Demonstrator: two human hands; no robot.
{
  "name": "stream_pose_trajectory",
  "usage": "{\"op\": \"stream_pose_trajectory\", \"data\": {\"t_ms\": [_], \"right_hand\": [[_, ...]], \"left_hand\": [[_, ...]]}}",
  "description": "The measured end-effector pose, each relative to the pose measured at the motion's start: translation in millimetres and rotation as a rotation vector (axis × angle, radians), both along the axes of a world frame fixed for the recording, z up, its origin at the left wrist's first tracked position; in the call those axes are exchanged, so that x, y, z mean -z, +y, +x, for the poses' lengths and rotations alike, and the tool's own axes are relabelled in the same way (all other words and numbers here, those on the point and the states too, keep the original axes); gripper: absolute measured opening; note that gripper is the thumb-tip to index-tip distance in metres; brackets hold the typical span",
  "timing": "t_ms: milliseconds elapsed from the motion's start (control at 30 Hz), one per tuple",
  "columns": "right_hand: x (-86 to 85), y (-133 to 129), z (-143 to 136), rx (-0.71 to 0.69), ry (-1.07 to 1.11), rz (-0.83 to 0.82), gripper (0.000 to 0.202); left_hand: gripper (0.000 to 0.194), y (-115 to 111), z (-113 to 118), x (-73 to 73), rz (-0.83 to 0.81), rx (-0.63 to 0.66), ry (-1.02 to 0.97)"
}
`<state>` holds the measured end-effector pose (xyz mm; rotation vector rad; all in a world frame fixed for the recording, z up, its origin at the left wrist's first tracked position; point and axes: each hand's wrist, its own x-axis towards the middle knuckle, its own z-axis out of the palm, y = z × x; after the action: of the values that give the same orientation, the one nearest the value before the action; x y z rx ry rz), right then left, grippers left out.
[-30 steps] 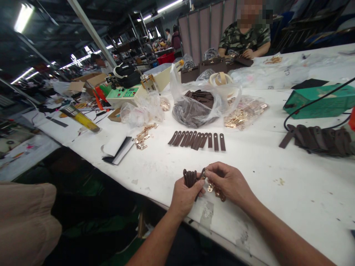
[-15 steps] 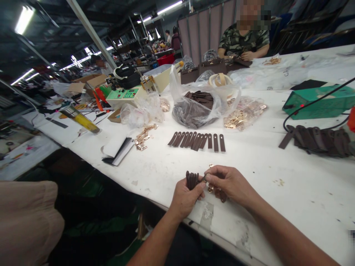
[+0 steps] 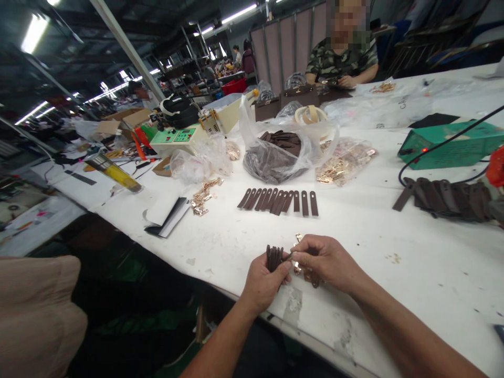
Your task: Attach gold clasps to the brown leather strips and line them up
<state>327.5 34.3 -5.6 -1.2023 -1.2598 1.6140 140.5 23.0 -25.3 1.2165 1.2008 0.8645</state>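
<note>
My left hand (image 3: pixel 262 283) is closed around a bundle of dark brown leather tabs (image 3: pixel 274 257), their rounded ends pointing up. At the bundle's right side, my right hand (image 3: pixel 325 262) pinches the end of one tab between thumb and forefinger; the fingers partly cover it. Under and beside my right hand lie small gold metal fittings (image 3: pixel 297 269) and more brown pieces, partly hidden. Farther up the table, several brown tabs (image 3: pixel 279 201) with a hole near one end lie side by side in a row.
An open plastic bag (image 3: pixel 255 160) of brown tabs stands behind the row. Right of it lies a bag of gold fittings (image 3: pixel 338 165); loose gold fittings (image 3: pixel 202 198) lie left. A green box (image 3: pixel 449 144) with a cable and a tab pile (image 3: pixel 452 199) are right. A co-worker (image 3: pixel 342 58) sits opposite.
The view has shifted very slightly. Both hands stay together at the bundle, with the right fingers still pinching at a tab's end. Little else differs.
</note>
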Motion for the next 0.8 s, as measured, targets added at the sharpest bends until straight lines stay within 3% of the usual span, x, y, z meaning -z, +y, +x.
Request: {"op": "stream_pose_trajectory", "data": {"t_ms": [333, 600, 800], "right_hand": [[-0.6, -1.3, -3.1, 0.022, -0.089, 0.011, 0.021], [-3.0, -1.3, -4.6, 0.052, -0.128, 0.104, 0.020], [-9.5, -1.3, 2.9, -0.067, 0.034, 0.076, 0.021]], "left_hand": [[0.027, -1.5, 3.3, 2.3, 0.030, -0.046, 0.033], [0.030, 0.7, 0.3, -1.0, 0.005, 0.013, 0.007], [0.031, 5.1, -9.8, -9.0, -0.111, 0.088, -0.207]]}}
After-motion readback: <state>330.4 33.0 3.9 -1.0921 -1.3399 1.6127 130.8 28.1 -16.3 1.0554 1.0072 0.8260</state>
